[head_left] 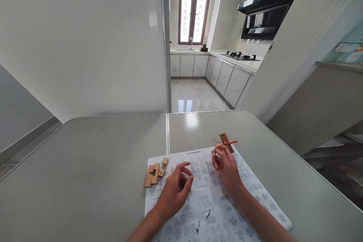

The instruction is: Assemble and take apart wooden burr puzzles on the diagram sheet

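My left hand (177, 187) hovers over the printed sheet (208, 202) with its fingers loosely curled and a gap between thumb and forefinger. Nothing shows in it. My right hand (227, 164) is over the upper right part of the sheet, fingers bent and apart, with nothing seen between them. Just beyond its knuckles, two crossed wooden puzzle pieces (224, 138) are at the sheet's top right corner; part of them is hidden by the hand. Left of my left hand lie several notched wooden puzzle pieces (155, 174) and a small wooden block (165, 161), on the sheet's left edge.
The sheet, covered with small line diagrams, lies on a grey-green table (85, 181) with a seam (167, 132) across its far half. A white panel (113, 45) rises behind on the left. Past the table is a kitchen with cabinets (224, 77) and a stove (239, 56).
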{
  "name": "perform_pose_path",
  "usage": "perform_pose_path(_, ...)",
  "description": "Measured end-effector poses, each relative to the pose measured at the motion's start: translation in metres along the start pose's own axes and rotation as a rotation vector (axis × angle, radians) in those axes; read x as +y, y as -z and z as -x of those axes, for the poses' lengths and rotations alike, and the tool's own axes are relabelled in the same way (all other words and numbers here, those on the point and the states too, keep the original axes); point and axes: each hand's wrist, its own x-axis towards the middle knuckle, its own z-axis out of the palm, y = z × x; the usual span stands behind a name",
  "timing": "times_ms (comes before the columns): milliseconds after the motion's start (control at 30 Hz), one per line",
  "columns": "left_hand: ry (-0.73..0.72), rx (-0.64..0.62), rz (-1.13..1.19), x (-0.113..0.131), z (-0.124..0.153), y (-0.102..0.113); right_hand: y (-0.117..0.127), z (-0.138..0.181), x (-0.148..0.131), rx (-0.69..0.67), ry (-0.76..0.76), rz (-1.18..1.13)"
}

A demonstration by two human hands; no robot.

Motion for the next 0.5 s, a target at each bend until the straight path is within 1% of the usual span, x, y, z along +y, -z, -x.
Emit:
perform_pose_path(133,-0.028,-0.015,-0.051,0.001,0.002,0.001,-0.006,0.007,0.007,-0.199,-0.032,0.174)
perform_pose_path(200,-0.075,-0.012,-0.106,0.001,0.003,0.001,-0.009,0.01,0.01,-0.284,-0.022,0.283)
perform_pose_path(233,-0.121,0.004,-0.151,0.0,0.003,0.002,-0.01,0.012,0.011,-0.318,-0.012,0.34)
perform_pose_path(300,-0.256,0.081,-0.281,-0.002,0.003,0.004,-0.011,0.014,0.011,-0.36,0.017,0.436)
perform_pose_path(367,-0.38,0.206,-0.436,-0.005,0.001,0.008,-0.012,0.015,0.011,-0.37,0.043,0.498)
perform_pose_path(400,-0.414,0.271,-0.51,-0.006,-0.001,0.011,-0.012,0.015,0.011,-0.372,0.048,0.515)
perform_pose_path(433,-0.421,0.329,-0.577,-0.007,-0.003,0.014,-0.013,0.016,0.011,-0.373,0.047,0.525)
perform_pose_path(500,-0.383,0.423,-0.702,-0.01,-0.006,0.021,-0.012,0.016,0.011,-0.38,0.038,0.539)
